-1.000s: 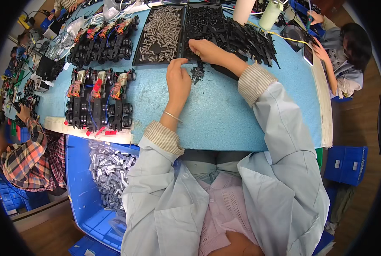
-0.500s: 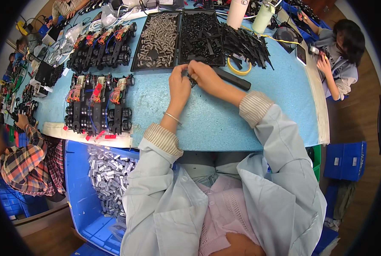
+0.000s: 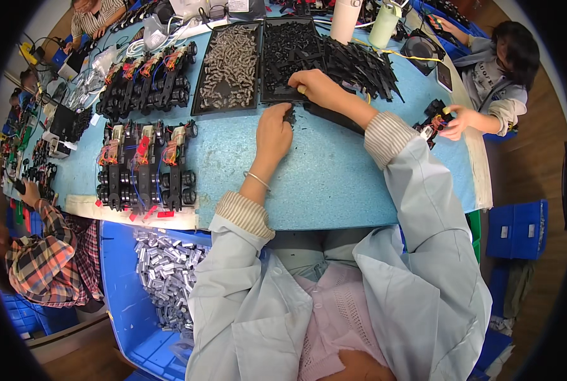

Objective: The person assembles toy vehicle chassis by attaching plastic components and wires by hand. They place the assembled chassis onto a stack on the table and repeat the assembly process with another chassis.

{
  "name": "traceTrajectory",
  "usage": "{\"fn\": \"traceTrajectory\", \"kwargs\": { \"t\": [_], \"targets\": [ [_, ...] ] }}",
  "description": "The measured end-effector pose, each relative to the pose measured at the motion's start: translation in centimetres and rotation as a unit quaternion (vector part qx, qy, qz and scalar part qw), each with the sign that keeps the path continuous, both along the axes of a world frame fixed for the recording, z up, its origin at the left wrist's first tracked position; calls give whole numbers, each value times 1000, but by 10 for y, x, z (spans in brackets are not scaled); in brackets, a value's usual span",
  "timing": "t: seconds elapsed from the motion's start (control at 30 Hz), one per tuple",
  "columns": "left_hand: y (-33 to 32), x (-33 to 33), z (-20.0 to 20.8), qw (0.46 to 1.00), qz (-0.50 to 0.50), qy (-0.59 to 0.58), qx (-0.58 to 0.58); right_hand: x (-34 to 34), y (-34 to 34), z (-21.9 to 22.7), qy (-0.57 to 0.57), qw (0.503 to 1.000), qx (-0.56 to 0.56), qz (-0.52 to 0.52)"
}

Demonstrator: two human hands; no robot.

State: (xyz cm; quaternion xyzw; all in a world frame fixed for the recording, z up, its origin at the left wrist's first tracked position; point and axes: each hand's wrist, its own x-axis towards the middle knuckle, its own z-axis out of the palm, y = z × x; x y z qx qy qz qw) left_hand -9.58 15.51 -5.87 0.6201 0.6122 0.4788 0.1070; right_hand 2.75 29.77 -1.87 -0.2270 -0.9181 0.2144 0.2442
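On the blue table, left hand pinches one small black part; right hand curls over two trays.

I see a matt blue table top, slightly grainy, across the middle of the frame. At top centre, the tray of black parts looks like dull plastic, and the tray beside it holds grey metal pieces with a faint shine. My left hand pinches a small black plastic part. My sleeves are smooth pale cloth. In the lower left, a glossy blue plastic bin holds bright metal pieces.
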Motion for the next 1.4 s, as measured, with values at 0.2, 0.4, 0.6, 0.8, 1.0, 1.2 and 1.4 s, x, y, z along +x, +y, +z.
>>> {"fn": "traceTrajectory", "kwargs": {
  "t": [0.2,0.4,0.6,0.8,1.0,1.2,1.4],
  "targets": [
    [2,-1,2,1000,-21,13,-10,-18,8,-10,-24,992,124,20],
    [2,-2,3,1000,-24,10,-1,-28,-5,-1,-54,998,44,-6],
    [3,0,1,1000,-29,0,2,-38,4,-13,-4,999,26,31],
    [3,-2,1,999,-32,-9,5,-32,9,-16,-23,994,67,84],
    [2,-3,2,999,-33,-5,5,-24,10,-8,-57,996,32,58],
    [5,-1,0,999,-40,5,16,-9,7,6,-30,996,86,14],
    [0,-3,0,1000,-29,0,5,81,-59,67,28,992,82,-95]
  ]
}}
